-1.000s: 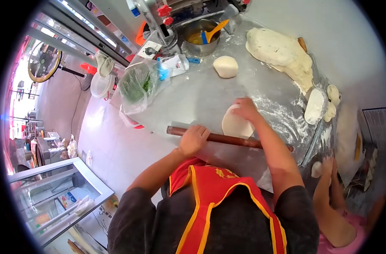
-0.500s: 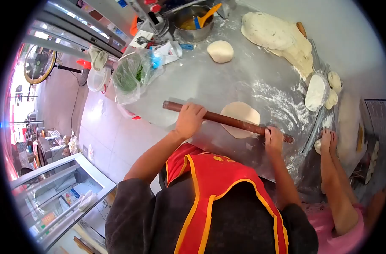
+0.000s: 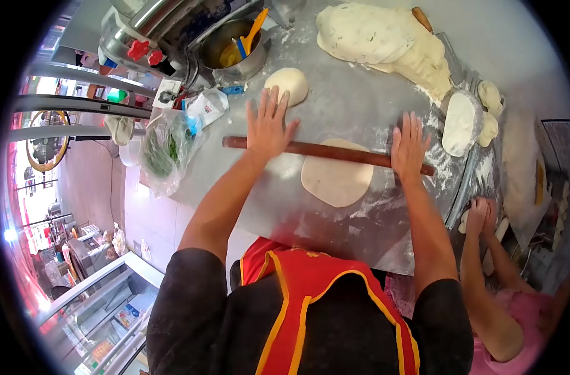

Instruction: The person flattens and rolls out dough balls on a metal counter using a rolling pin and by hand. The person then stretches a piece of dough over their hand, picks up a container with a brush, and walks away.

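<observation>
A long brown rolling pin lies across the upper part of a flat, round sheet of dough. Near its left end, my left hand presses on the pin with the palm, fingers stretched out and pointing away from me. My right hand lies flat over the pin close to its right end, fingers extended. Just beyond my left fingertips sits a smooth ball of dough; I cannot tell whether they touch it.
A large dough mass lies at the back, with a floured dough piece to its right. At the back left are a metal pot with a brush and a plastic bag of greens. A co-worker's hands work at the right.
Both hands have pushed the rolling pin away from me, and my fingers have gone from curled round it to stretched out. The dough sheet looks larger. The view has shifted somewhat.
</observation>
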Demonstrator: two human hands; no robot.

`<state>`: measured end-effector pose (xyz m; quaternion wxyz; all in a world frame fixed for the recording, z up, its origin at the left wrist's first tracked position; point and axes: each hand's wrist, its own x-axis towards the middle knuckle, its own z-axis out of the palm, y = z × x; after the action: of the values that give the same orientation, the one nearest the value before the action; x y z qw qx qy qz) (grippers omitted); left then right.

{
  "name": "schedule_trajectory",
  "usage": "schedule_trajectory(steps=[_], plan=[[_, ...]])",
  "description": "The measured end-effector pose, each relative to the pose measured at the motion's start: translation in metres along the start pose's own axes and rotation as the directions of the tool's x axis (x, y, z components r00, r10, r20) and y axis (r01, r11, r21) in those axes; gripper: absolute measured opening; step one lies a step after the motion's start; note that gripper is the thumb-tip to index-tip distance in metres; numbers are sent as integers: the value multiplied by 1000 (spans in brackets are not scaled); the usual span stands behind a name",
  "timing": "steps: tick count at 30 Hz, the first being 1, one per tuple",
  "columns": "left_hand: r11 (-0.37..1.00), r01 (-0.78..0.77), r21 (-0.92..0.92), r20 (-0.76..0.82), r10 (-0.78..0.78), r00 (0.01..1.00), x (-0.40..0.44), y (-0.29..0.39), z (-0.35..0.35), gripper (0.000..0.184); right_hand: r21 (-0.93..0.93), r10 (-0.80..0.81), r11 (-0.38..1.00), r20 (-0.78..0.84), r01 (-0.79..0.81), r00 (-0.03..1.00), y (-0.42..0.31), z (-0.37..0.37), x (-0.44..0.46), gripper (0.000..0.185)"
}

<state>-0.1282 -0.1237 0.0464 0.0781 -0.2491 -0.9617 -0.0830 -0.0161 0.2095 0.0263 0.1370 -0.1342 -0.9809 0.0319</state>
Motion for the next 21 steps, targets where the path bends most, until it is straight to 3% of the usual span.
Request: schedule_trajectory(steps=[2,5,8,11,13,14,15,16,17,18,21], plan=[[1000,6,5,-49,-6,999,29,-8,10,67,-26,27,999,-18,-27,999,1,5,23,50],[998,-33,52,-105,39,994,26,-7,10,69,54,-71,996,-17,72,997,-2,-3,19,49],[1000,6,-23,65,-4,998,-54,8,-11,70,79,-105,992,42,102,994,-6,-21,-51,51],[977,-6,-214,-56,-6,998,-149,20,-13,69,179,-108,979,77,93,991,-10,-44,-133,53],[974,-29,-224,2,31,1000,-172,21,-27,68,194,-101,977,72,85,992,-13,-54,-163,56],[973,-82,-215,-17,80,997,-176,12,-18,67,248,-107,964,33,96,994,-10,-53,-163,49],[970,-132,-206,-37,127,991,-177,3,-9,66,190,-136,974,45,125,990,-4,-50,-145,45],[979,-54,-198,138,83,987,-155,-14,1,60,133,-163,979,71,153,984,2,-46,-122,42],[967,11,-253,63,5,998,-125,-13,-12,57,117,-125,985,6,124,992,0,-45,-93,40],[988,-33,-154,-24,29,999,-101,-19,-13,60,108,-94,990,-8,94,996,-3,-37,-74,46],[1000,-23,-21,-11,23,1000,-108,-10,-15,62,67,-123,991,91,117,988,-7,-23,-81,51]])
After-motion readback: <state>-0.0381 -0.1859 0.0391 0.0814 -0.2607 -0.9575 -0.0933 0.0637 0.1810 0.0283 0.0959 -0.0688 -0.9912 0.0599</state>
